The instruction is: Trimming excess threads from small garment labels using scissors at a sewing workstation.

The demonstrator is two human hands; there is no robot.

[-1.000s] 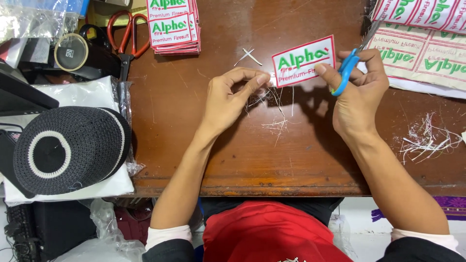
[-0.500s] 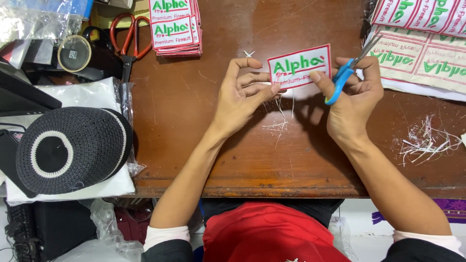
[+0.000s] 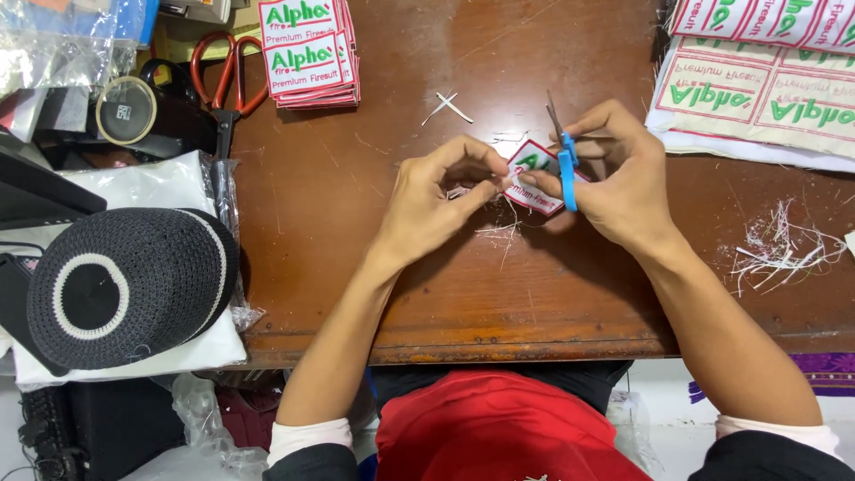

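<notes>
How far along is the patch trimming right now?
Done: a stack of patches at the desk's far edge, thread scraps at right. In hand: left hand holds one patch, right hand holds blue snips. Left: uncut sheets at top right.

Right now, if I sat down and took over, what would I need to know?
Left hand: pinches the edge of one embroidered patch just above the wooden desk.
Right hand: holds small blue-handled snips, blades up, and steadies the patch's other side.
Done: a stack of cut patches at top; thread scraps at right.
Left: the uncut patch sheet at top right. Red-handled scissors lie unused.
</notes>
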